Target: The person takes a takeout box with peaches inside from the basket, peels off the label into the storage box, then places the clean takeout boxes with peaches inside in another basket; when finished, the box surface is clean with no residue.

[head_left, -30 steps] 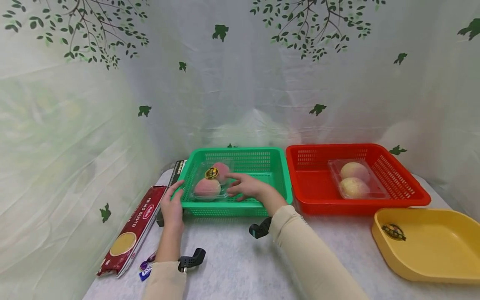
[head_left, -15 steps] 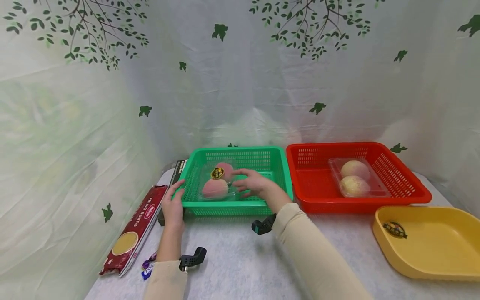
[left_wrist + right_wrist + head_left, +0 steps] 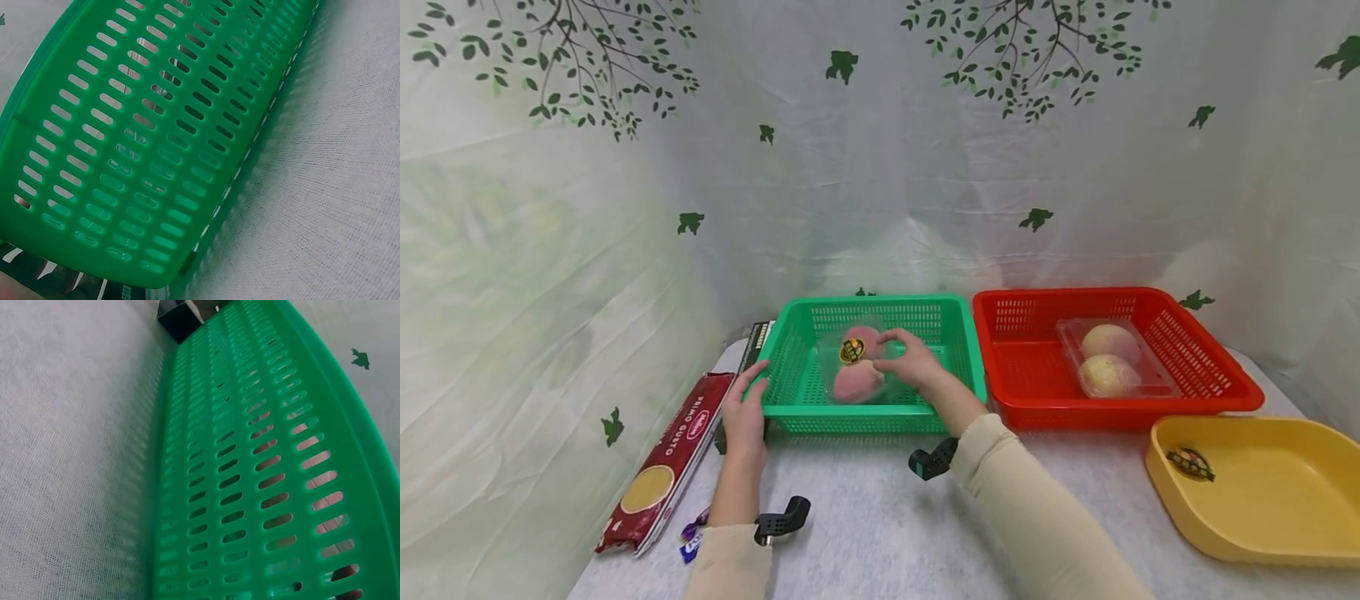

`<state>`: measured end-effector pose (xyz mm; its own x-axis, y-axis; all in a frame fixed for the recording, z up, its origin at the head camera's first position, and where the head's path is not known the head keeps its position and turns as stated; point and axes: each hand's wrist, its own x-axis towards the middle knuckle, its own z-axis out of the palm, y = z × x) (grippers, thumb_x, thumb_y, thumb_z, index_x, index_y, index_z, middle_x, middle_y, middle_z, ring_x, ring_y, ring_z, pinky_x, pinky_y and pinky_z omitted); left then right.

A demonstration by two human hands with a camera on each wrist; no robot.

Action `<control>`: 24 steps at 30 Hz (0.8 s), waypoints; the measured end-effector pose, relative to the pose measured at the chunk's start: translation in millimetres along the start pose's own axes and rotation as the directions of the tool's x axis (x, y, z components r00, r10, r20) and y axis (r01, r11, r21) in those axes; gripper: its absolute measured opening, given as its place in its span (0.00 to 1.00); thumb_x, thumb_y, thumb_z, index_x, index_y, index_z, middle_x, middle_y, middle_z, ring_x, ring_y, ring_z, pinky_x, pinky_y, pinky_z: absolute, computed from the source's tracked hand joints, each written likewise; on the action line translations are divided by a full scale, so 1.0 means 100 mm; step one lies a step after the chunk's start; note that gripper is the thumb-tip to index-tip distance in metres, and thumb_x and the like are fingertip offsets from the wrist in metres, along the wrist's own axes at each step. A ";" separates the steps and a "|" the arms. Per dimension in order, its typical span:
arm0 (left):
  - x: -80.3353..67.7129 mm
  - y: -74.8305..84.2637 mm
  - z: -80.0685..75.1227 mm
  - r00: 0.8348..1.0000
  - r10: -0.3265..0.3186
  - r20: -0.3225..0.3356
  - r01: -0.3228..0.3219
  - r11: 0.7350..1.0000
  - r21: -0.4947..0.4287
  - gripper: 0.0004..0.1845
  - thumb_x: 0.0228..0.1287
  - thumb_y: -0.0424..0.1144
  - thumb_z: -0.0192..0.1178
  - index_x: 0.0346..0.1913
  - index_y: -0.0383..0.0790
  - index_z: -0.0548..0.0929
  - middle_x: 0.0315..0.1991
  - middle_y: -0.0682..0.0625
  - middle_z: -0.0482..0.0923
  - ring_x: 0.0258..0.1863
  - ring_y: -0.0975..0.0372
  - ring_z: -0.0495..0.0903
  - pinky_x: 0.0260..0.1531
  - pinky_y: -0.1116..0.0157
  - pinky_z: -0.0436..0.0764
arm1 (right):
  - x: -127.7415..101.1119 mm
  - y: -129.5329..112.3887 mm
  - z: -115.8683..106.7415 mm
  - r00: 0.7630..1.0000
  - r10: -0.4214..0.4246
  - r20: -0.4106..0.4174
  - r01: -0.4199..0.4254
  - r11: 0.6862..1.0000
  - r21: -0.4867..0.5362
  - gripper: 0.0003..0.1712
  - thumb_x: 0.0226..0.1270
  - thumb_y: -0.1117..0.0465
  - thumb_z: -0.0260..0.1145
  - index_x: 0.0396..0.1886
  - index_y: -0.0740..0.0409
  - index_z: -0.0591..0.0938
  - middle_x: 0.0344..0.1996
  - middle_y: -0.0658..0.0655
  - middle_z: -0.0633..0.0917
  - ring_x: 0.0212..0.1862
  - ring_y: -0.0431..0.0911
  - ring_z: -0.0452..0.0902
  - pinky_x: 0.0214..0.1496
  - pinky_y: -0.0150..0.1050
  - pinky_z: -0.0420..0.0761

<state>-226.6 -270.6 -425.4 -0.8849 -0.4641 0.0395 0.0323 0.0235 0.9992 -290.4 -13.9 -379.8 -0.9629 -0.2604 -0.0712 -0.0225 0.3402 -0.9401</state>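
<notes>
At the left front corner of the green basket (image 3: 865, 423), my left hand (image 3: 745, 417) rests with its fingertips right at the rim. A clear plastic pack of peaches (image 3: 858, 382), with two pink fruits and a round black-and-gold label, lies inside the basket. My right hand (image 3: 917, 367) reaches in over the front rim and grips the pack's right side, thumb and forefinger curved about it. In both wrist views the slotted basket wall (image 3: 144, 119) fills much of the picture. The right hand's hold is hidden behind that wall (image 3: 250, 456) in the right wrist view.
A red basket (image 3: 1022, 412) holds another clear pack with two pale peaches (image 3: 1108, 375). In front of it stands a yellow tray (image 3: 1262, 500) with a dark label (image 3: 1190, 463). A maroon packet (image 3: 666, 458) and small wrapped sweets (image 3: 692, 537) lie at left, beside a dark box (image 3: 756, 342).
The peach pack has slid to the right inside the green basket along with my right hand, whose fingers have drawn closer around it. My left hand has stayed at the corner.
</notes>
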 end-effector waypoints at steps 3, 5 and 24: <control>0.00 0.01 0.00 1.000 0.009 0.003 -0.009 1.000 -0.004 0.20 0.77 0.39 0.50 0.67 0.48 0.77 0.76 0.52 0.63 0.79 0.58 0.53 0.78 0.52 0.54 | 0.00 -0.01 -0.01 1.000 0.018 -0.022 -0.018 1.000 0.024 0.22 0.69 0.63 0.66 0.61 0.48 0.78 0.75 0.58 0.66 0.58 0.56 0.72 0.42 0.46 0.73; 0.00 0.01 0.00 1.000 0.007 0.002 -0.007 1.000 -0.002 0.20 0.77 0.40 0.50 0.67 0.48 0.77 0.76 0.52 0.62 0.79 0.58 0.53 0.78 0.52 0.54 | 0.00 -0.02 -0.01 0.999 0.041 -0.028 -0.039 0.998 0.045 0.21 0.70 0.62 0.65 0.61 0.45 0.80 0.74 0.57 0.67 0.57 0.55 0.72 0.41 0.49 0.75; 0.01 0.00 0.00 1.000 0.017 -0.001 -0.017 1.000 -0.002 0.20 0.76 0.38 0.51 0.67 0.47 0.77 0.76 0.53 0.63 0.79 0.58 0.52 0.78 0.52 0.53 | -0.28 -0.19 -0.43 0.999 0.035 -0.007 -0.032 0.960 0.276 0.20 0.76 0.58 0.59 0.63 0.40 0.80 0.72 0.52 0.69 0.70 0.55 0.66 0.56 0.63 0.81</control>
<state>-227.7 -270.8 -425.2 -0.8839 -0.4643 0.0565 0.0485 0.0292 0.9984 -274.6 25.3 -345.4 -0.9650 -0.2415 -0.1020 0.0836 0.0853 -0.9928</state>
